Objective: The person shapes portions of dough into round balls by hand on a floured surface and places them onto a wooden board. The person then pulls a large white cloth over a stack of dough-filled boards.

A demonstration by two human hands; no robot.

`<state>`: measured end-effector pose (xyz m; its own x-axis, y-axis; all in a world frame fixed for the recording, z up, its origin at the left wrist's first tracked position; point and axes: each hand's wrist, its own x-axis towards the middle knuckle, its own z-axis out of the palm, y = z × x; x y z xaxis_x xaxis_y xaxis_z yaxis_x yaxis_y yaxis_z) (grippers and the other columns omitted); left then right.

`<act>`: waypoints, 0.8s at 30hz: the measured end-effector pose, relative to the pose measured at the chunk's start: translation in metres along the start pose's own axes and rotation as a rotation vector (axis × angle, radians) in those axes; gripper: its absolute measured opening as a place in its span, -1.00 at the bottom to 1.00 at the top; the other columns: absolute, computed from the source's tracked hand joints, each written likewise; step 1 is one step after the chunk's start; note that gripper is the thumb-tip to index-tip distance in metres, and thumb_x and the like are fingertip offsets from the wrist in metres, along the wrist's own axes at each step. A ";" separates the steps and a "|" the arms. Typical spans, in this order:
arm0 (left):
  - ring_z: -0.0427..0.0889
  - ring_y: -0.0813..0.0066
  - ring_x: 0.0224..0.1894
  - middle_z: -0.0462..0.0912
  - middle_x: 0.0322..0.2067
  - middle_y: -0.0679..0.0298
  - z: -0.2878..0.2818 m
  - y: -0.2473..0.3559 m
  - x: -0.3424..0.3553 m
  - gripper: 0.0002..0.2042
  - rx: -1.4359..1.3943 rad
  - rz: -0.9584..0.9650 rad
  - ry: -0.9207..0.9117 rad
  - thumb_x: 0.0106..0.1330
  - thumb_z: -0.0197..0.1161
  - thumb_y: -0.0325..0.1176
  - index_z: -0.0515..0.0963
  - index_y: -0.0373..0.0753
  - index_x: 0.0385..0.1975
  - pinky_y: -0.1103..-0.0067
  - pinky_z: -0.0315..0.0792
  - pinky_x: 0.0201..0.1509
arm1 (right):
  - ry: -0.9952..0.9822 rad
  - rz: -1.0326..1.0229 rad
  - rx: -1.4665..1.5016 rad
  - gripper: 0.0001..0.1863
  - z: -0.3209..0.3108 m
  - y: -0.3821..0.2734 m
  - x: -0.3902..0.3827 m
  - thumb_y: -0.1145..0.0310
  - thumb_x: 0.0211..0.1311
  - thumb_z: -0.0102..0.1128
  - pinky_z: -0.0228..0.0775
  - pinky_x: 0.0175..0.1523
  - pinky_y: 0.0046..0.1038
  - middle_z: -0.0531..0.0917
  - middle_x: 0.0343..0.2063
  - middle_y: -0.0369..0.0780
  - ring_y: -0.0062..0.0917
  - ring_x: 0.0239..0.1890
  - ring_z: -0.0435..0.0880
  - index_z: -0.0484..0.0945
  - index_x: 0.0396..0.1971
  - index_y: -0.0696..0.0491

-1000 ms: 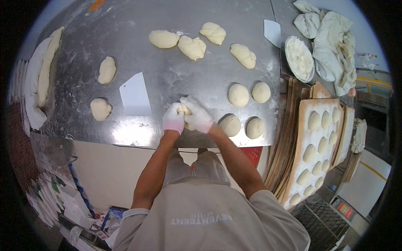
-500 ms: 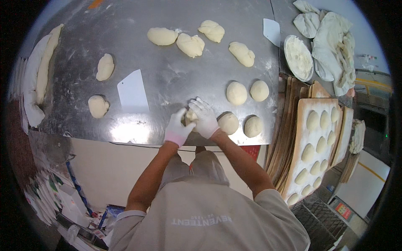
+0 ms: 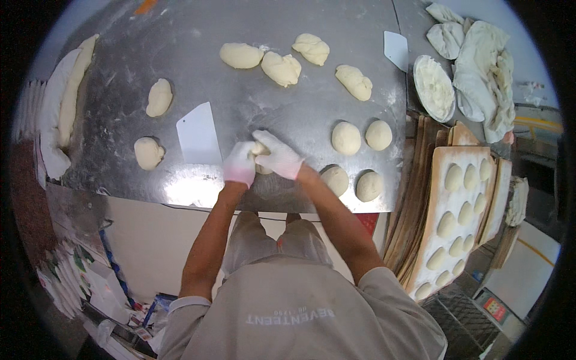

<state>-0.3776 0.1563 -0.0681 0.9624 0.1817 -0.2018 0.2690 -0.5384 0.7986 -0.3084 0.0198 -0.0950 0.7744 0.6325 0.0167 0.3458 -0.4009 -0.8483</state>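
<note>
Both of my hands wear white gloves and press together on one piece of dough [image 3: 263, 168] near the front edge of the steel table. My left hand [image 3: 240, 162] wraps the left side of it, thumb toward the middle. Over its top and right side lies my right hand [image 3: 278, 156], fingers pointing away and to the left. Most of the dough is hidden under the gloves; a little shows between them. To the right sit several smooth round dough balls [image 3: 346, 138]. A white flat scraper [image 3: 200, 134] lies left of my hands.
Several rough dough pieces [image 3: 282, 69] lie farther back and left on the steel table [image 3: 228, 102]. A long dough roll [image 3: 72, 96] rests on cloth at far left. At right are a bowl of flour [image 3: 433, 89], crumpled cloth [image 3: 483, 72] and a floured board [image 3: 441, 195] holding dough rounds.
My two hands have shifted left and slightly away from the table's front edge, keeping hold of the dough. The whole view has moved a little.
</note>
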 end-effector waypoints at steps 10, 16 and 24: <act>0.57 0.13 -0.15 0.57 -0.26 0.07 0.014 -0.024 0.006 -0.76 -0.056 -0.048 -0.061 0.17 0.23 -0.35 0.53 -0.17 -0.15 0.41 0.44 -0.07 | 0.035 0.020 -0.069 -0.42 0.001 0.005 -0.005 0.30 -0.07 0.31 0.17 0.31 -0.21 0.50 0.09 -0.04 -0.14 0.24 0.36 0.46 0.04 0.12; 0.55 0.01 -0.12 0.58 -0.18 0.07 0.025 -0.028 0.004 -0.85 -0.187 -0.049 0.033 0.21 0.15 -0.39 0.54 -0.19 -0.24 0.36 0.42 -0.03 | 0.212 -0.011 -0.196 -0.45 -0.002 -0.001 -0.011 0.35 -0.06 0.27 0.24 0.27 -0.14 0.49 0.07 0.01 -0.11 0.21 0.39 0.44 0.01 0.17; 0.57 0.12 -0.18 0.58 -0.28 0.05 0.029 -0.007 -0.005 -0.84 -0.120 0.145 -0.155 0.21 0.17 -0.37 0.52 -0.22 -0.24 0.42 0.43 -0.09 | 0.103 -0.099 -0.146 -0.51 -0.003 0.018 -0.025 0.39 -0.04 0.21 0.21 0.29 -0.15 0.48 0.09 0.02 -0.10 0.24 0.35 0.48 -0.01 0.13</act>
<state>-0.3834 0.1350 -0.0894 0.9872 -0.0242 -0.1574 0.1303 -0.4460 0.8855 -0.3202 -0.0051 -0.1093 0.7802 0.6057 0.1565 0.4903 -0.4366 -0.7543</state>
